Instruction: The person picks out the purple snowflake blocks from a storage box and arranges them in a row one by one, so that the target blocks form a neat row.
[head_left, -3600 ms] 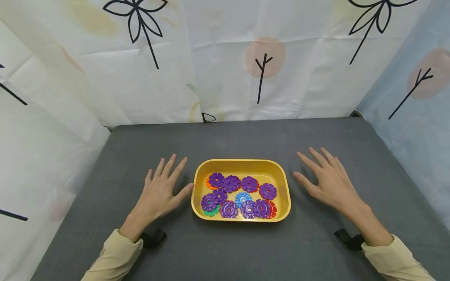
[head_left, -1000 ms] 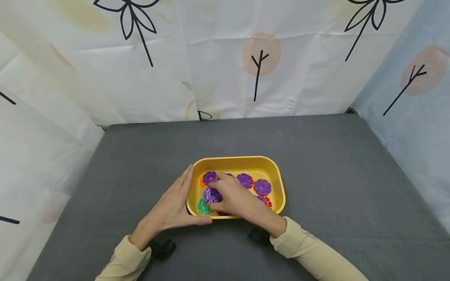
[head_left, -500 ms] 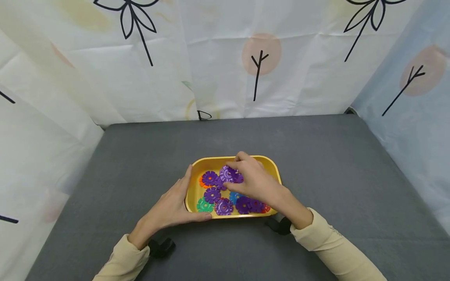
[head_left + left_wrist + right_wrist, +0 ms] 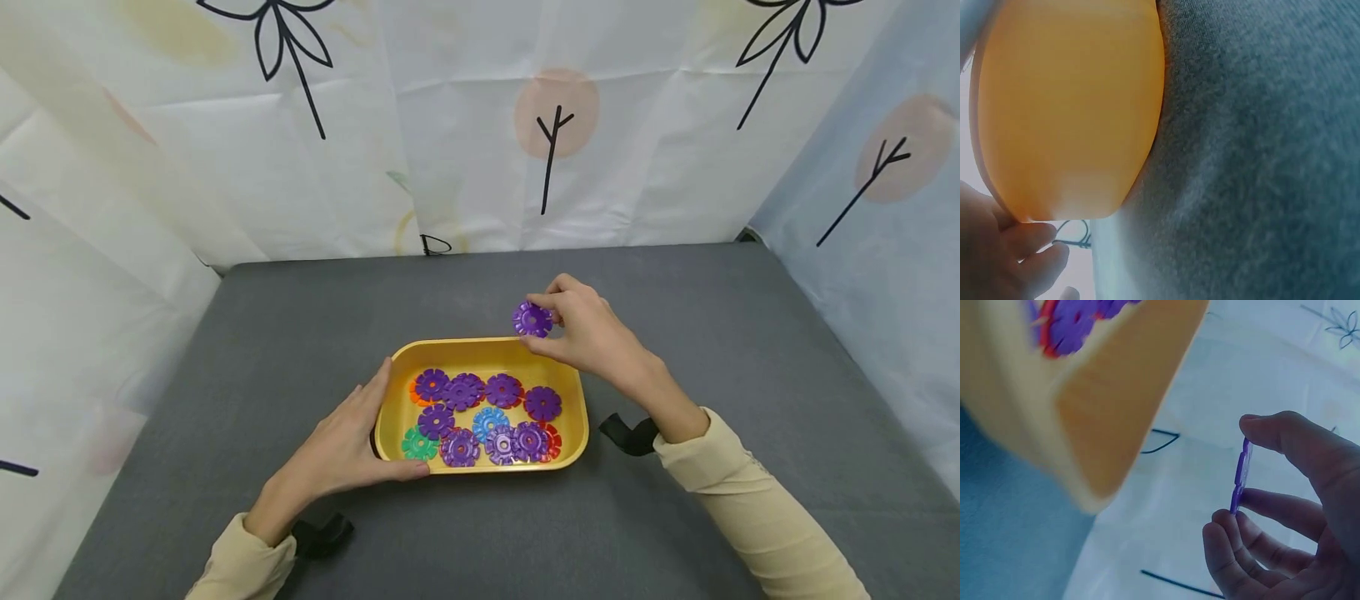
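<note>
In the head view a yellow plastic tray holds flower-shaped notched discs, most of them purple, with a blue disc, a green disc and red and orange ones partly covered. My left hand holds the tray's left end, thumb along the front rim and fingers along the left side. Just above the tray's back right rim, my right hand pinches a purple flower-shaped disc. The right wrist view shows this disc edge-on between thumb and fingertips.
The tray rests on a grey cloth-covered table. White printed curtains hang behind it and along the left side, with a bluish one at the right. Each wrist wears a black strap.
My right hand has lifted the purple disc out of the tray, moving back and right with it. The tray and my left hand have shifted left. Earlier, both hands lay spread beside the tray.
</note>
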Demonstrator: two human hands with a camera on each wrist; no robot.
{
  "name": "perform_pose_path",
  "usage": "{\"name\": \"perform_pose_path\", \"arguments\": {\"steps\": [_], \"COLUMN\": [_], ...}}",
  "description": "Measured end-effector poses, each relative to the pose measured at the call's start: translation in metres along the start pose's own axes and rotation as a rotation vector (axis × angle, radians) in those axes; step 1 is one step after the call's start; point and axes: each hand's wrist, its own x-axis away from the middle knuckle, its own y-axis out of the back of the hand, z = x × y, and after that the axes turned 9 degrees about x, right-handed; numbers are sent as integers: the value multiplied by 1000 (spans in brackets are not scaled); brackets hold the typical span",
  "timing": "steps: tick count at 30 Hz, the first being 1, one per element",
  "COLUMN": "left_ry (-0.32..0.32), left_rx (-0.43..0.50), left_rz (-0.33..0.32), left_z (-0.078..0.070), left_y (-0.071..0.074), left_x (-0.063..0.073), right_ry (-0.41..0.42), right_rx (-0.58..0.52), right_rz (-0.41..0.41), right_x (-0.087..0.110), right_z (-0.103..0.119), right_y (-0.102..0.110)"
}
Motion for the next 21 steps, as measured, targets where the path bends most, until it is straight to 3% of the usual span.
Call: {"name": "perform_pose_path", "arguments": {"steps": [11,21], "left_ry": [32,48], "left_rx": [-25,25], "left_rz": [2,32], "left_z": [4,9], "left_y": [7,9], "left_x": [10,11], "right_ry": [29,99], "right_rx": [1,-33], "right_rz": [28,115], "right_x": [-32,-67], "right_z": [-25,-45], "right_y": [-16,-52]}}
